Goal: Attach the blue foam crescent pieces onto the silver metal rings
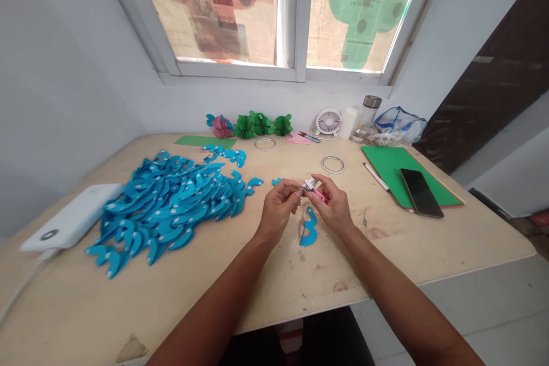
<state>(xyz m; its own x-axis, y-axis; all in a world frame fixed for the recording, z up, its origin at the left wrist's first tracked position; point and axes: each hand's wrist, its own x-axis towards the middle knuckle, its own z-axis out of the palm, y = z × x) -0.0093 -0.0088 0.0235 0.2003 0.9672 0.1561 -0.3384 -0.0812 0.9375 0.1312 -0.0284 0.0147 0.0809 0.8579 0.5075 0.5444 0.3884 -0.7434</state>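
Above the middle of the table, my right hand (333, 205) is closed around a small pink-handled cutting tool (321, 195), likely scissors, with metal showing at its front. A small white piece (309, 183) sits by the metal, between the two hands. My left hand (281, 203) pinches thumb and fingers together right beside it; what they hold is too small to make out. Just below the hands, a curved blue paper piece (309, 231) lies on the table. Another bit of blue paper (275, 182) shows behind my left fingers.
A large heap of blue paper pieces (171, 200) with white squares covers the left, beside a white power bank (71, 217). Tape rings (333, 164) lie behind my hands. Rightward are green sheets (394, 168), a phone (421, 193) and a pen (376, 176). A fan (328, 122) stands behind.
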